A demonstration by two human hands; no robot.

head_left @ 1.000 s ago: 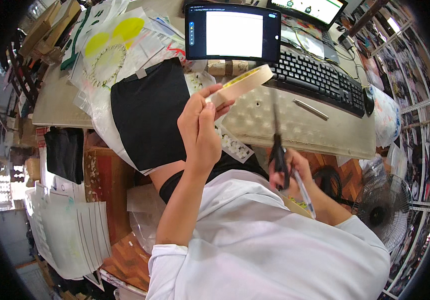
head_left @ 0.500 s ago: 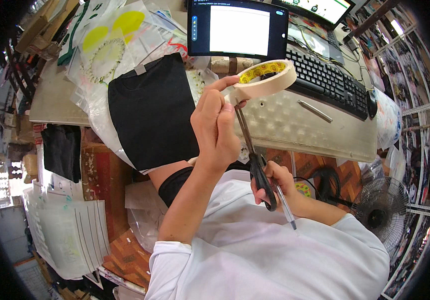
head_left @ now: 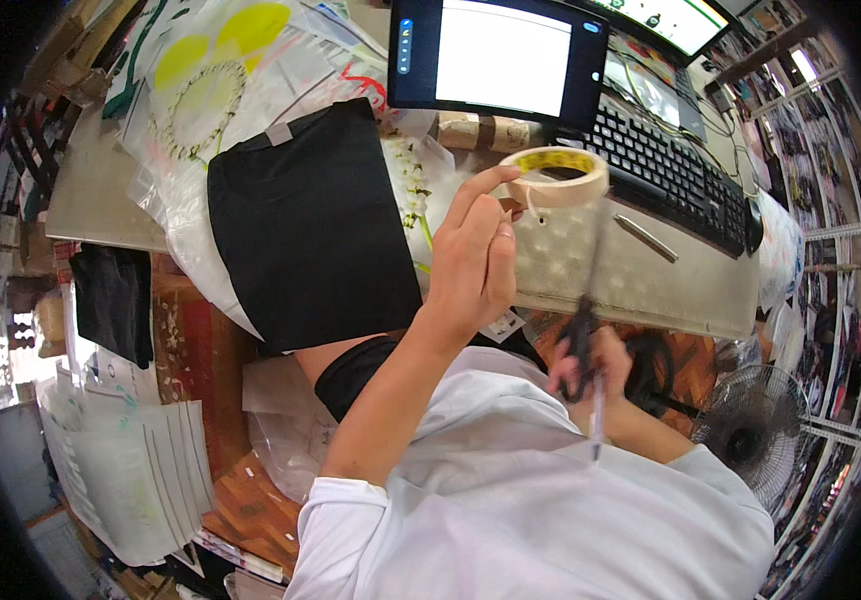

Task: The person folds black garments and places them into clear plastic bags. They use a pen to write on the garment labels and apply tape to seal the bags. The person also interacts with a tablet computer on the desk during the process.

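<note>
Running across the upper part of your view, the pale table (head_left: pixel 641 285) shows a bare strip between its front edge and the black keyboard (head_left: pixel 666 165), with a silver rod (head_left: pixel 646 237) lying on it. On your left, a black cloth (head_left: pixel 311 235) covers clear plastic and reaches past that edge, above your thigh. A dark tablet (head_left: pixel 501 60) stands behind, so the open room is over the strip and down in front of the edge.

Your left hand (head_left: pixel 476 260) is raised in front of the strip, its fingers grasping the tape roll (head_left: pixel 573 195) by the left side. The roll is held up, apart from the table and just below the tablet: a cream ring, tilted so you see its yellow inner wall, with a short loose end by your fingertips. Your right hand (head_left: pixel 601 365), lower and in front of the edge, is closed around black-handled scissors (head_left: pixel 579 345) and a pen (head_left: pixel 599 420).

Blur hides whether the blades are parted or touch the roll. Your curled left fingers are partly hidden, and the tablet's top is cut off.
</note>
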